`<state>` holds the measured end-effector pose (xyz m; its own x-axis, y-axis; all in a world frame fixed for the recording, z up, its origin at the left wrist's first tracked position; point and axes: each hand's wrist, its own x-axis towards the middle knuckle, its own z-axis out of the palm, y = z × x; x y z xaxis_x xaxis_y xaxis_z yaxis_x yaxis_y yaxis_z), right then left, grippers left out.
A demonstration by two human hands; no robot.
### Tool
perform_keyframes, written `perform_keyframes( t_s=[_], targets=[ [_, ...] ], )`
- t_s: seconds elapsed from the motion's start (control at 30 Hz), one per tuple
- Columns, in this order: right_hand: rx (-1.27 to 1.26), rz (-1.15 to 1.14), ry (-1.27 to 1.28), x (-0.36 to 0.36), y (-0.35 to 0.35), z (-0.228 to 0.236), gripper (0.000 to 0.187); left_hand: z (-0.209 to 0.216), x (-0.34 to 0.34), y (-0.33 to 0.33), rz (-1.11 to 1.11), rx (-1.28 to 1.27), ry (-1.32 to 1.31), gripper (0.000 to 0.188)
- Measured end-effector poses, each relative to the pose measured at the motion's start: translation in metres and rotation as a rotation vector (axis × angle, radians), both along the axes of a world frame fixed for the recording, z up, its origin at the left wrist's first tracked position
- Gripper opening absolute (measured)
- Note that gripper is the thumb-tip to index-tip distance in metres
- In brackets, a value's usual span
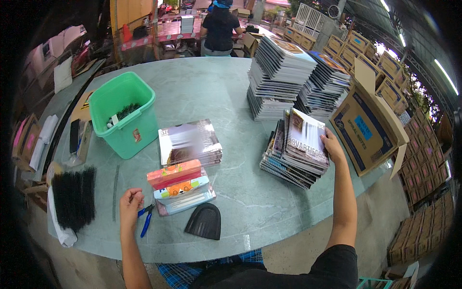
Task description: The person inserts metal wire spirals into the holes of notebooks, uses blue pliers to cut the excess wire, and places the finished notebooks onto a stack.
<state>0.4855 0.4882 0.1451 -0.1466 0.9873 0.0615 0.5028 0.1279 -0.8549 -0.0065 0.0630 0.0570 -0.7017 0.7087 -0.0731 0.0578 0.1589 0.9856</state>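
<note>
My right hand (332, 145) grips the right edge of the top spiral notebook (309, 136) on a short, unevenly fanned pile, thumb over its cover. To the left, my left hand (131, 200) is closed in a loose fist just above the table; whatever it may hold is hidden. Beside it lie blue-handled wire cutters (147, 222). Farther in, a lower stack of notebooks (190, 141) sits behind some colourful soft packs (178, 180). A dark ribbed rounded pad (204, 222) rests near the front edge.
A green bin (126, 132) with black wire scraps stands at the left. Near it is a bundle of black spiral coils (73, 197). Tall notebook stacks (276, 72) rise at the back right, beside an open carton (368, 127). Another person (220, 29) works beyond the table.
</note>
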Motion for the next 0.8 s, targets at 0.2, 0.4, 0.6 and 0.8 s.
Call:
perform_keyframes(
  t_s=[0.2,0.4,0.6,0.8],
  targets=[
    [0.755,-0.375,-1.028,-0.056,-0.045,0.025,0.054,-0.018,-0.015,-0.007,0.029,-0.014,-0.032,0.024],
    [0.369,0.533,-0.034,-0.194,-0.133,0.008,0.045,-0.038,-0.037,0.051,-0.069,0.039,-0.349,0.038],
    [0.341,0.652,-0.049,-0.272,-0.131,-0.132,0.099,-0.026,-0.048,0.076,-0.303,-0.184,-0.051,0.049],
    [0.404,0.538,0.043,-0.302,-0.138,-0.152,0.083,-0.034,-0.057,0.115,-0.427,-0.201,-0.09,0.054]
  ],
)
